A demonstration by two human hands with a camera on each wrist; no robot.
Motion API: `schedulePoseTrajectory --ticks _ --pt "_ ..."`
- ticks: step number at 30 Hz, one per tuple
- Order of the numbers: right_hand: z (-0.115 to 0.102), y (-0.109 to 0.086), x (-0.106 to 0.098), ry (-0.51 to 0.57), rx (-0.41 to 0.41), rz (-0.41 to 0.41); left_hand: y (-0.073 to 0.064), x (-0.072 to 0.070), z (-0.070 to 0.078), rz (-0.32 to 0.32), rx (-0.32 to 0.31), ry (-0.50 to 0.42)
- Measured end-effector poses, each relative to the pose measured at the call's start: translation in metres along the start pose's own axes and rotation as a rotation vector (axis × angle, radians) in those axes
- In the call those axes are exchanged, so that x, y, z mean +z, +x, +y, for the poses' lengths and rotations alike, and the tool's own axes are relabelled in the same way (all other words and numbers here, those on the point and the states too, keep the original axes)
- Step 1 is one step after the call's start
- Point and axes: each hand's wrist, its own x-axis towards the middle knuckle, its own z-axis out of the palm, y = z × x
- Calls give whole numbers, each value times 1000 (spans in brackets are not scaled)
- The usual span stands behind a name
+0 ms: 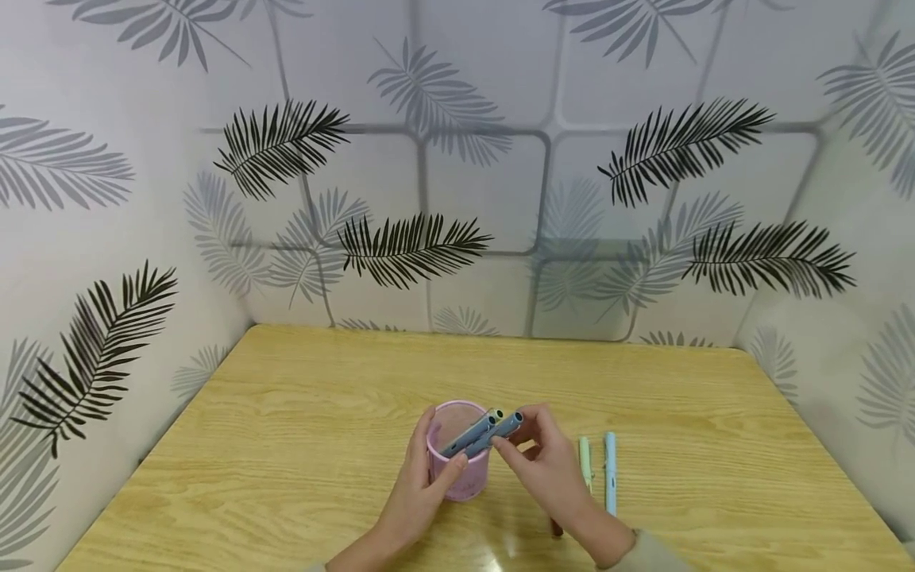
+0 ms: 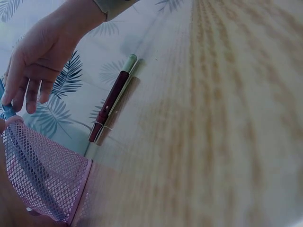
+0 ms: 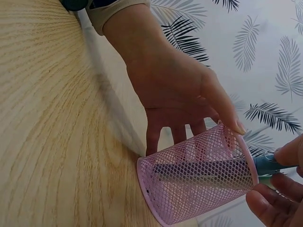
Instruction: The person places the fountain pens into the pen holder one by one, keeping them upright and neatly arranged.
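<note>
A pink mesh pen cup (image 1: 466, 483) stands on the table, with my left hand (image 1: 415, 488) gripping its side, thumb at the rim and fingers behind the mesh. My right hand (image 1: 550, 469) pinches the upper end of a blue pen (image 1: 507, 426) whose lower part is inside the cup. Another blue pen (image 1: 468, 435) leans in the cup, and the end of a yellow-green pen (image 1: 499, 414) shows behind it. Through the mesh in the right wrist view, a dark pen shaft (image 3: 203, 169) is visible.
Right of the cup, a light green pen (image 1: 585, 459) and a light blue pen (image 1: 611, 469) lie on the wooden table (image 1: 286, 477). A dark red pen (image 2: 113, 97) lies there too, mostly hidden by the right hand in the head view. Leaf-patterned walls enclose the table.
</note>
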Motion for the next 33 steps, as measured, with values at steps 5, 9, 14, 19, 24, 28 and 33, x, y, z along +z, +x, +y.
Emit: schedulePoseTrajectory --ticks 5,9,14,19,24,28,33 --pt "6 1 5 -75 -4 -5 1 0 0 3 4 5" --pt "9 3 7 -97 18 -7 1 1 -1 -4 9 5" --pt "14 6 8 -133 47 0 1 0 0 -12 2 -4" --pt "18 8 7 -150 68 5 1 1 -1 -6 12 -2" --pt "19 7 5 -151 90 -11 0 2 -2 -6 21 -13" --pt "20 6 3 -163 92 -10 0 1 -1 -3 1 -19" --pt "19 5 -1 -154 110 -12 0 1 1 -2 -8 -10"
